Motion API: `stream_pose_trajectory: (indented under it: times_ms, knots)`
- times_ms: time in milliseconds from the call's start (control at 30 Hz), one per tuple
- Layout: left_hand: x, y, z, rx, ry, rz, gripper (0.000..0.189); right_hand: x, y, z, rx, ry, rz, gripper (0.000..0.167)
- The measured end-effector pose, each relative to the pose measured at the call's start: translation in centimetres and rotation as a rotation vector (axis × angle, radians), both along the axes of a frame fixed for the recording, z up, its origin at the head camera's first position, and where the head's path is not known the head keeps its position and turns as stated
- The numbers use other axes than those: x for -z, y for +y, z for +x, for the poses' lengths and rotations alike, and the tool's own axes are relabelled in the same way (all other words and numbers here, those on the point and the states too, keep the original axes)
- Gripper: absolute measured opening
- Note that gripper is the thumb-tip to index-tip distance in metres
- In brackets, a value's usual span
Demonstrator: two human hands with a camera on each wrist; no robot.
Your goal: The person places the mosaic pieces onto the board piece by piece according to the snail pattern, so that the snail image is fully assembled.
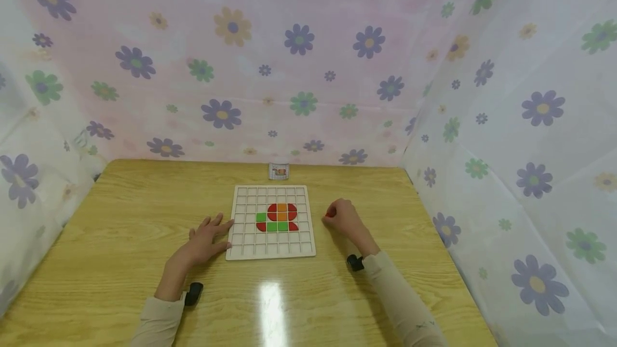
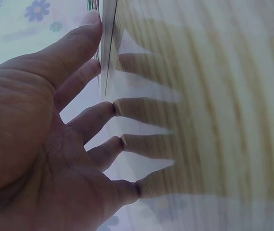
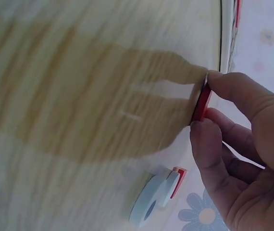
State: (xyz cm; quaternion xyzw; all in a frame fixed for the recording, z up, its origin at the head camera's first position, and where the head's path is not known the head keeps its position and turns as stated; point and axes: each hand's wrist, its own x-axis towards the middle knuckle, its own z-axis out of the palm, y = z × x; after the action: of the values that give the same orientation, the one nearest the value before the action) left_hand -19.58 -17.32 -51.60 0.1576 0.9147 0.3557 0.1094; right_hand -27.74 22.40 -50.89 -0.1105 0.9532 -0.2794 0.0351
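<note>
A white square grid board [image 1: 270, 248] lies on the table, with red, green and orange tiles [image 1: 282, 217] set in its middle cells. My left hand [image 1: 204, 242] is at the board's left edge, fingers spread; its thumb [image 2: 86, 33] touches the board's side in the left wrist view, and other fingertips rest on the tabletop. To the right of the board, my right hand [image 1: 344, 219] pinches a small red tile [image 3: 202, 101] between thumb and finger, on edge at the table surface. The tile's exact shape is hidden.
A small picture card [image 1: 278, 171] stands behind the board at the table's back. Pale rounded pieces [image 3: 149, 202] with a red-edged one lie beyond my right hand in the right wrist view; their kind is unclear. Flowered cloth [image 1: 260, 90] walls the wooden table [image 1: 144, 202].
</note>
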Motion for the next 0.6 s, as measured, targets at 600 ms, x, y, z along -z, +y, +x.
stream_pose_trajectory:
  times_ms: [600]
  knots:
    - [0.00, -0.06, -0.19, 0.002, 0.001, -0.012, 0.060, 0.24, 0.55, -0.45, 0.046, -0.040, -0.056, 0.015]
